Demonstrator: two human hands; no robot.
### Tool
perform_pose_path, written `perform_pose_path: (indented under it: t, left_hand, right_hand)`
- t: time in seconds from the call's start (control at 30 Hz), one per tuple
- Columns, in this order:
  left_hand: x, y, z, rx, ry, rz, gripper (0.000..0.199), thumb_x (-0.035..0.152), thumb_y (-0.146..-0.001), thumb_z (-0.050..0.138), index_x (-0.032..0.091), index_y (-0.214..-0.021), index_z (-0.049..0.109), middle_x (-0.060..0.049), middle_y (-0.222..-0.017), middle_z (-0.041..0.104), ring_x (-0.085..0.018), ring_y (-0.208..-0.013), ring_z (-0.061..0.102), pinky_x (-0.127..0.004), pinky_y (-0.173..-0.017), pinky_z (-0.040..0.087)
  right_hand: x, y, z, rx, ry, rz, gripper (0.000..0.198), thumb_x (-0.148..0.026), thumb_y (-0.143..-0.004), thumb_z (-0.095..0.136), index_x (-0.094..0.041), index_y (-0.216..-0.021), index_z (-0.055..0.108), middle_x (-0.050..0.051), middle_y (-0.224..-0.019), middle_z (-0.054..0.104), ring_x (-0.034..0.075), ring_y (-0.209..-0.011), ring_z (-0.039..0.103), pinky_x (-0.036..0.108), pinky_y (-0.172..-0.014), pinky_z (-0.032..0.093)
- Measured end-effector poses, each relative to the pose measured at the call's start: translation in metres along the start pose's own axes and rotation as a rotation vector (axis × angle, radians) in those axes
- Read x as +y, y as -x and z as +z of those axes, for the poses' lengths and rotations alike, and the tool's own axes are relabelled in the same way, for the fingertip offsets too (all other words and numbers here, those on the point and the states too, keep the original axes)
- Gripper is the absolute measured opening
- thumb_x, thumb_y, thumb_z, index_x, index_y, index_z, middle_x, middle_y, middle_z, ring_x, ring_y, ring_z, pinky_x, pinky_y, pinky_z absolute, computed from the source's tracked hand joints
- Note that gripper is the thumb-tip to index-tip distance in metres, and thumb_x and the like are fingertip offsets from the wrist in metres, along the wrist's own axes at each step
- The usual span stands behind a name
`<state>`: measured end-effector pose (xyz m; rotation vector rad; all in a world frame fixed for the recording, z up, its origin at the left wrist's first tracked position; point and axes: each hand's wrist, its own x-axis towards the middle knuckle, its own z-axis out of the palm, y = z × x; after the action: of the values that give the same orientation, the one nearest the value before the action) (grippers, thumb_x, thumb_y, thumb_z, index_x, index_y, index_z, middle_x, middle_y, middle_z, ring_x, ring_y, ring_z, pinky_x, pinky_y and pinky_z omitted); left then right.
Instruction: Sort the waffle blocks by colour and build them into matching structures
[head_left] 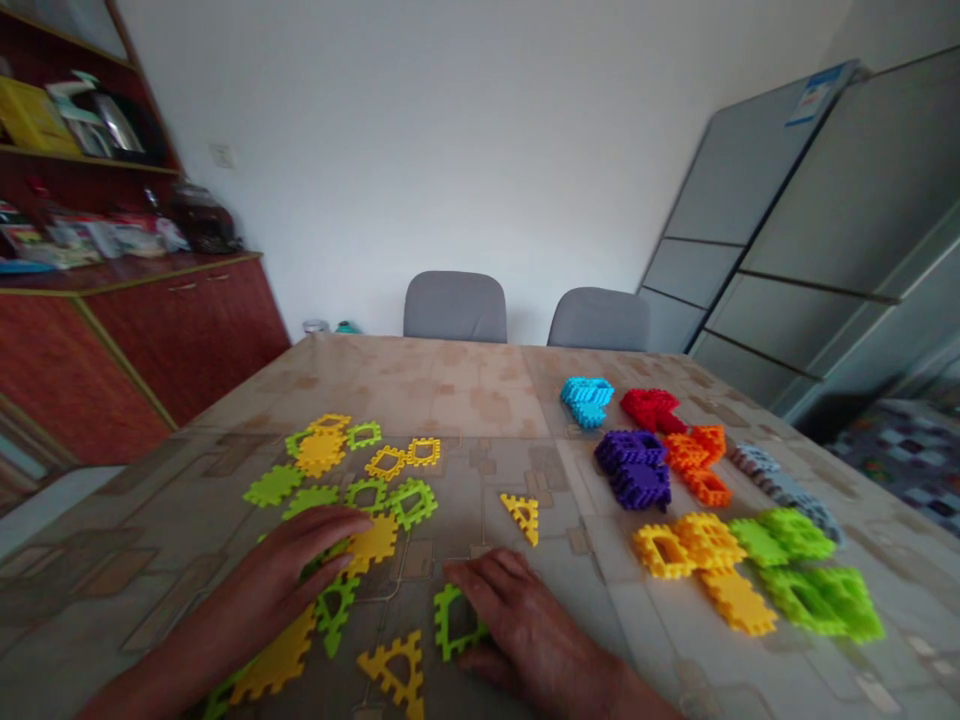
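Over the loose pile of interlocking plastic tiles on the left, my left hand reaches with thumb and fingers apart. Its fingertips lie at the edge of a solid yellow square tile, and some green shows beneath the palm. My right hand has its thumb and fingers around a green square frame tile flat near the table surface. Between the hands lies a yellow triangular tile; another yellow triangle is beyond my right hand. A green triangular tile sits just below my left thumb.
Tiles sorted by colour stand in stacks on the right: light blue, red, purple, orange, grey, yellow and green. Two grey chairs are behind the table.
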<state>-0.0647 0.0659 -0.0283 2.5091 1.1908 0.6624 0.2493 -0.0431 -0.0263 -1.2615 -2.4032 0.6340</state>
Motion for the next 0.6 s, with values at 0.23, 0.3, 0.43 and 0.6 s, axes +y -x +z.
perform_pose_path:
  t: [0.23,0.3,0.43,0.6]
  left_hand:
    - [0.003,0.002,-0.006,0.017,-0.073,0.026,0.037,0.047,-0.096,0.054,0.032,-0.127,0.066,-0.003,-0.129,0.069,-0.027,-0.118,0.064,-0.040,-0.105,0.050]
    - [0.004,0.003,-0.001,0.016,-0.086,0.018,0.041,0.043,-0.096,0.055,0.030,-0.134,0.060,-0.005,-0.136,0.064,-0.028,-0.124,0.060,-0.042,-0.108,0.047]
    - [0.011,0.007,0.012,-0.012,-0.118,0.004,0.045,0.041,-0.098,0.053,0.027,-0.141,0.053,-0.007,-0.144,0.057,-0.029,-0.133,0.053,-0.049,-0.116,0.036]
    - [0.028,-0.006,0.021,-0.035,-0.141,0.007,0.047,0.039,-0.097,0.055,0.024,-0.142,0.052,-0.010,-0.145,0.055,-0.031,-0.136,0.048,-0.056,-0.120,0.027]
  right_hand:
    - [0.005,0.005,-0.014,0.050,-0.112,0.115,0.079,-0.029,-0.081,0.074,-0.022,-0.151,0.038,0.012,-0.144,0.053,0.028,-0.134,0.047,0.045,-0.115,0.037]
    - [0.006,0.004,-0.015,0.120,-0.102,0.112,0.061,-0.022,-0.088,0.063,-0.023,-0.146,0.045,0.010,-0.136,0.060,0.025,-0.128,0.053,0.043,-0.111,0.042]
    - [0.011,0.003,-0.016,0.236,-0.034,0.101,0.042,-0.015,-0.093,0.051,-0.023,-0.134,0.055,0.009,-0.126,0.066,0.025,-0.120,0.059,0.044,-0.108,0.045]
    - [0.016,0.002,-0.017,0.260,-0.036,0.108,0.037,-0.012,-0.093,0.049,-0.022,-0.126,0.060,0.010,-0.118,0.069,0.025,-0.113,0.062,0.043,-0.102,0.049]
